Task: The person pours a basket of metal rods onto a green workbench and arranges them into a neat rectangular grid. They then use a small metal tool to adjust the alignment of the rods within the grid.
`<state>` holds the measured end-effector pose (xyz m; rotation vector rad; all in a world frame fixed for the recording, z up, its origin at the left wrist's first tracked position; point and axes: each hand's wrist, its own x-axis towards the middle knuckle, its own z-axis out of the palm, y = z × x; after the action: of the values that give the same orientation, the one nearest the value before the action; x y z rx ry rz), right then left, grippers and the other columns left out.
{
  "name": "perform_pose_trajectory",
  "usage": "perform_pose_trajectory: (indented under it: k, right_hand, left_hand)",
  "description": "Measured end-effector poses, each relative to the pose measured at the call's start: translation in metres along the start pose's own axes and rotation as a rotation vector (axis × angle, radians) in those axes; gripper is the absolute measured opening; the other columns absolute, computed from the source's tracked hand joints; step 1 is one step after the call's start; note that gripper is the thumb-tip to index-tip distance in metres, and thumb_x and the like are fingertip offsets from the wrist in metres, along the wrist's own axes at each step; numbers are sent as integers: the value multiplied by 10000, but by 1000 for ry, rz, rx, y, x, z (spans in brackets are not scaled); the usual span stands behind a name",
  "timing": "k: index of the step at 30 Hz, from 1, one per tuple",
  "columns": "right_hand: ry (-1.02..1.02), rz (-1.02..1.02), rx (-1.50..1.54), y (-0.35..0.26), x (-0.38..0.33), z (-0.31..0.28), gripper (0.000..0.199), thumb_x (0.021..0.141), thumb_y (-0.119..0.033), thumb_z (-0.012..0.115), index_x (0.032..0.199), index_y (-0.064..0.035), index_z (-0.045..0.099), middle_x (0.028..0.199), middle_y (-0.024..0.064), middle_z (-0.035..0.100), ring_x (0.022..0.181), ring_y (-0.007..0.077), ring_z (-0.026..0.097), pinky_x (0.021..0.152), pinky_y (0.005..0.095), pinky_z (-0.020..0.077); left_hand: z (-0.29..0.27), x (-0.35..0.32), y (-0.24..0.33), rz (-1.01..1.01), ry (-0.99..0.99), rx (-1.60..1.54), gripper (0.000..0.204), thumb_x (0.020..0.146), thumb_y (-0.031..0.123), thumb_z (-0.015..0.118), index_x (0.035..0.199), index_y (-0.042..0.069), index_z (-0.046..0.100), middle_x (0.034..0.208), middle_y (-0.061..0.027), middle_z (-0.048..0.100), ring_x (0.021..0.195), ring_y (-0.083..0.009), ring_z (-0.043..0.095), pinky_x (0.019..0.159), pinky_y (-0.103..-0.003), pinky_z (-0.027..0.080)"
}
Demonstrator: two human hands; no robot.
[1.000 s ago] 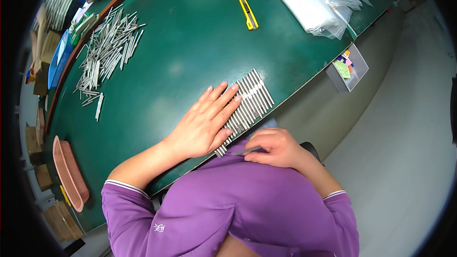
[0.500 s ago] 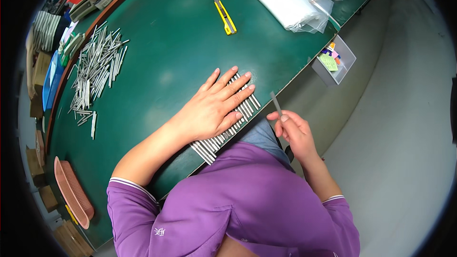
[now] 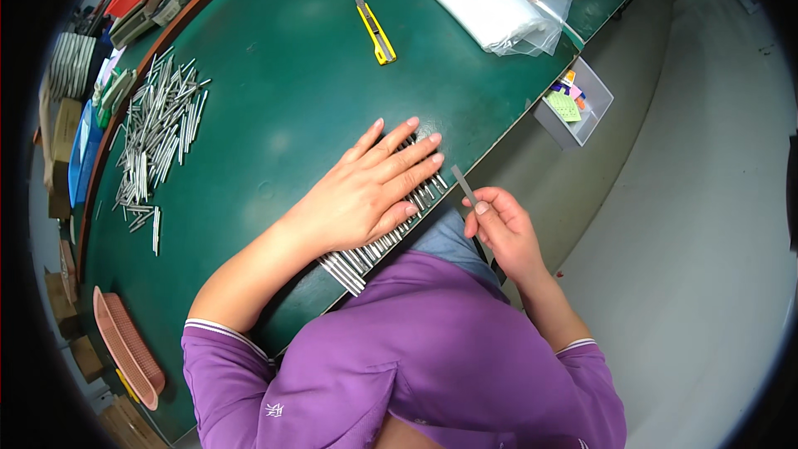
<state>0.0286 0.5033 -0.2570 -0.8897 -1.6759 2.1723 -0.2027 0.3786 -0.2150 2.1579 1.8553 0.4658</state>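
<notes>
My left hand (image 3: 357, 191) lies flat with fingers spread over a row of thin metal rods (image 3: 342, 273) at the near edge of the green table. The rods sit side by side, their ends pointing at the edge; the hand covers their middle part. Between the thumb and fingers of my right hand (image 3: 503, 229) is a narrow flat grey strip (image 3: 464, 185), perhaps metal. Its free end points up and left, close to the rod ends at the right of the row. I cannot tell whether it touches them.
A loose heap of similar rods (image 3: 158, 133) lies at the left of the table. Farther back are a yellow utility knife (image 3: 376, 33) and clear plastic bags (image 3: 486, 4). A pink basket (image 3: 129, 345) stands at lower left; a grey bin (image 3: 586, 112) is beyond the table's right edge.
My right hand has brought the grey strip a little left, nearer the rods. My left hand stays flat on the row. The whole view has shifted slightly.
</notes>
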Motion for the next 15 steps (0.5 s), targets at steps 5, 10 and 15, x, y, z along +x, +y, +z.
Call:
perform_pose_trajectory:
  k: [5,10,15]
  right_hand:
    - [0,-23,-34,1,3,-1,187,1047,-139,500,1144,-7,591,773,8,612,701,47,527,655,221,414]
    - [11,-40,-31,0,1,1,180,1050,-141,501,1128,-5,587,790,17,616,719,56,549,670,222,426]
    - [0,3,-2,4,5,-1,157,1046,-130,508,1103,-7,588,788,12,613,724,54,545,672,219,428]
  left_hand:
    - [4,6,0,25,-31,1,623,959,294,542,1527,85,396,1615,-91,337,1522,-350,219,1234,-554,162]
    - [8,6,-1,34,-18,-41,631,958,297,552,1527,77,393,1613,-99,339,1517,-355,231,1223,-547,211]
    - [8,4,-2,28,-2,-68,642,953,305,571,1521,65,395,1608,-119,344,1511,-362,247,1220,-533,232]
